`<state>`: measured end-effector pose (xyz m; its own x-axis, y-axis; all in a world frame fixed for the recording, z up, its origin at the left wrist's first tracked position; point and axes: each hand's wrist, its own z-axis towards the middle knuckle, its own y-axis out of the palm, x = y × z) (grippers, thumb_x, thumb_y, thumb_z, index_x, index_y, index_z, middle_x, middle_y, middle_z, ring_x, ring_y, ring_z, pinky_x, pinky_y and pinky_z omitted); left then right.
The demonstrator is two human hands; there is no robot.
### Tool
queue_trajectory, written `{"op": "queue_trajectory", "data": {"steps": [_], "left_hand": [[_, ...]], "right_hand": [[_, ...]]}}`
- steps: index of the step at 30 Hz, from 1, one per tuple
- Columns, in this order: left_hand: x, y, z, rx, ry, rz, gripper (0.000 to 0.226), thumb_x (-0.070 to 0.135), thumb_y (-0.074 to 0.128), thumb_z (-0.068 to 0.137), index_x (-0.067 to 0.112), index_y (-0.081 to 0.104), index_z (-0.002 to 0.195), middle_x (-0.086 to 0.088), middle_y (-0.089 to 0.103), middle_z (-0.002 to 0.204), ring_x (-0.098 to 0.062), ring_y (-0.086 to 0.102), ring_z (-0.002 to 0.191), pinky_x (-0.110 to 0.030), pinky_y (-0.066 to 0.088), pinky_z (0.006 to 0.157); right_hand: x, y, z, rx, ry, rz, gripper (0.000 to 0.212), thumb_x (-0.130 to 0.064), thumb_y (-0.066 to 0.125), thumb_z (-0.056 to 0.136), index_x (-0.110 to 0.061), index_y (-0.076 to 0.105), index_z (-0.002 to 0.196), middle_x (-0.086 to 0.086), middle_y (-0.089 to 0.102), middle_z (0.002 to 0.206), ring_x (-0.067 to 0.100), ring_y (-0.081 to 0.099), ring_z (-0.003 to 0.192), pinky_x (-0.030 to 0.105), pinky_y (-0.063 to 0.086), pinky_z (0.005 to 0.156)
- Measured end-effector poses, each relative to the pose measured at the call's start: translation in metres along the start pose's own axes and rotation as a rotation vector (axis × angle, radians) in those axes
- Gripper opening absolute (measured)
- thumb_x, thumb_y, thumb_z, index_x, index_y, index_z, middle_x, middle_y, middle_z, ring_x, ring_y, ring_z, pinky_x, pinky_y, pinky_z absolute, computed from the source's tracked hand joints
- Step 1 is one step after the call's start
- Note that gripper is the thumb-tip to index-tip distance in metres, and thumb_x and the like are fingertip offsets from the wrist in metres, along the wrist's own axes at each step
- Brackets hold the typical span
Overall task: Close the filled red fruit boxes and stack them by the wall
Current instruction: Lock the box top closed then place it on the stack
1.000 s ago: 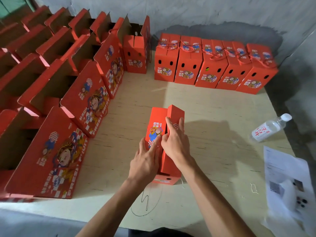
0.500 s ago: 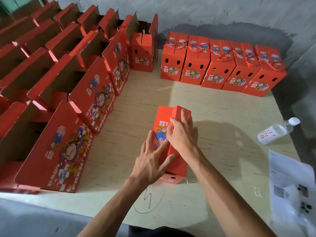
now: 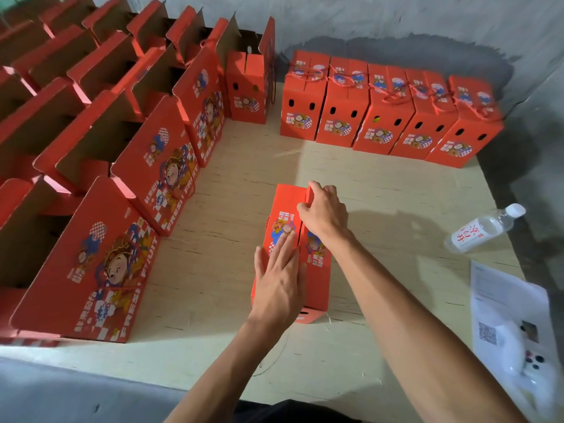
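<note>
A red fruit box (image 3: pixel 317 270) stands on the plywood table (image 3: pixel 381 239) in front of me, its two top flaps nearly together. My left hand (image 3: pixel 279 276) lies flat with straight fingers on the left flap. My right hand (image 3: pixel 323 210) grips the raised far end of the right flap, fingers curled over its edge. Several closed red boxes (image 3: pixel 387 114) with red cord handles stand in a row against the grey back wall (image 3: pixel 396 22).
Rows of open red boxes (image 3: pixel 122 154) with raised flaps fill the left side. A water bottle (image 3: pixel 485 227) lies at the right; a printed paper sheet (image 3: pixel 503 303) and a white object (image 3: pixel 531 361) sit near the right front corner.
My left hand slid from the box's side onto the left flap and flattened. My right hand shifted toward the far end of the right flap, which has come lower.
</note>
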<state>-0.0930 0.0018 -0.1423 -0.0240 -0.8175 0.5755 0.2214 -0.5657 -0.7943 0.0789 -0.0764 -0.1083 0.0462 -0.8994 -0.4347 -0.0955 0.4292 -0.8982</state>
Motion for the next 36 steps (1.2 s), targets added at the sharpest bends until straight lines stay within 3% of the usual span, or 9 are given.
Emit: {"op": "queue_trajectory", "data": {"steps": [12, 14, 17, 21, 23, 25, 30, 33, 36], "left_hand": [[-0.012, -0.005, 0.002, 0.170, -0.021, -0.203, 0.018, 0.032, 0.072, 0.096, 0.020, 0.082, 0.088, 0.013, 0.069, 0.130, -0.016, 0.052, 0.137, -0.056, 0.037, 0.113], [-0.012, -0.005, 0.001, 0.188, -0.045, -0.225, 0.027, 0.032, 0.075, 0.095, 0.015, 0.077, 0.073, 0.009, 0.069, 0.131, -0.015, 0.053, 0.136, -0.057, 0.036, 0.114], [-0.010, -0.002, -0.003, 0.245, -0.022, -0.232, 0.054, 0.026, 0.076, 0.094, 0.014, 0.041, 0.055, 0.009, 0.071, 0.127, -0.009, 0.057, 0.130, -0.060, 0.033, 0.116], [-0.009, -0.004, -0.001, 0.145, -0.072, -0.209, 0.043, 0.033, 0.070, 0.098, 0.016, 0.046, 0.066, 0.015, 0.068, 0.131, -0.003, 0.052, 0.135, -0.052, 0.026, 0.121], [-0.008, -0.006, 0.000, 0.109, -0.103, -0.237, 0.017, 0.039, 0.065, 0.099, 0.024, 0.063, 0.093, 0.018, 0.068, 0.127, 0.000, 0.053, 0.129, -0.049, 0.023, 0.122], [-0.006, -0.006, -0.001, 0.125, -0.093, -0.243, 0.013, 0.037, 0.063, 0.101, 0.030, 0.065, 0.112, 0.018, 0.069, 0.117, -0.003, 0.057, 0.120, -0.047, 0.025, 0.121], [-0.008, -0.002, -0.002, 0.208, 0.011, -0.118, 0.018, 0.021, 0.069, 0.099, 0.022, 0.077, 0.115, 0.011, 0.077, 0.108, -0.014, 0.066, 0.108, -0.051, 0.034, 0.115], [-0.009, 0.000, -0.004, 0.172, 0.015, -0.031, 0.030, 0.030, 0.059, 0.105, 0.026, 0.069, 0.133, 0.010, 0.073, 0.123, -0.016, 0.058, 0.129, -0.046, 0.023, 0.123], [-0.005, -0.002, -0.005, 0.023, -0.092, 0.043, 0.050, 0.048, 0.036, 0.110, 0.033, 0.038, 0.157, 0.004, 0.058, 0.147, -0.017, 0.026, 0.153, -0.045, 0.004, 0.128]], "right_hand": [[-0.001, 0.003, -0.004, 0.070, -0.079, -0.106, 0.053, -0.031, 0.048, 0.100, -0.025, 0.044, 0.152, 0.015, 0.051, 0.138, 0.045, 0.063, 0.107, 0.043, 0.051, 0.083], [-0.001, 0.006, -0.004, 0.075, -0.067, -0.107, 0.053, -0.031, 0.047, 0.100, -0.025, 0.043, 0.153, 0.014, 0.051, 0.139, 0.045, 0.063, 0.108, 0.043, 0.051, 0.082], [-0.002, 0.009, -0.005, 0.070, -0.050, -0.116, 0.053, -0.033, 0.046, 0.101, -0.028, 0.040, 0.154, 0.013, 0.048, 0.142, 0.046, 0.061, 0.110, 0.043, 0.049, 0.083], [-0.002, 0.012, -0.005, 0.086, -0.053, -0.159, 0.051, -0.033, 0.046, 0.102, -0.026, 0.040, 0.152, 0.014, 0.048, 0.140, 0.046, 0.060, 0.111, 0.041, 0.046, 0.077], [-0.001, 0.013, -0.003, 0.094, -0.060, -0.175, 0.048, -0.035, 0.046, 0.101, -0.025, 0.043, 0.148, 0.014, 0.049, 0.137, 0.046, 0.060, 0.109, 0.039, 0.041, 0.074], [0.003, 0.016, -0.002, 0.104, -0.075, -0.183, 0.045, -0.038, 0.043, 0.102, -0.026, 0.045, 0.146, 0.012, 0.050, 0.136, 0.046, 0.060, 0.108, 0.040, 0.041, 0.073], [0.017, 0.028, -0.003, 0.109, -0.083, 0.028, 0.041, -0.033, 0.039, 0.108, -0.031, 0.049, 0.147, 0.003, 0.043, 0.151, 0.048, 0.055, 0.113, 0.047, 0.049, 0.088], [0.020, 0.033, -0.004, 0.147, -0.088, 0.077, 0.041, -0.028, 0.041, 0.106, -0.031, 0.051, 0.146, 0.002, 0.041, 0.155, 0.049, 0.057, 0.112, 0.047, 0.049, 0.091], [0.018, 0.034, -0.002, 0.148, -0.062, 0.083, 0.041, -0.029, 0.041, 0.106, -0.031, 0.050, 0.145, 0.001, 0.040, 0.155, 0.049, 0.056, 0.111, 0.047, 0.049, 0.091]]}}
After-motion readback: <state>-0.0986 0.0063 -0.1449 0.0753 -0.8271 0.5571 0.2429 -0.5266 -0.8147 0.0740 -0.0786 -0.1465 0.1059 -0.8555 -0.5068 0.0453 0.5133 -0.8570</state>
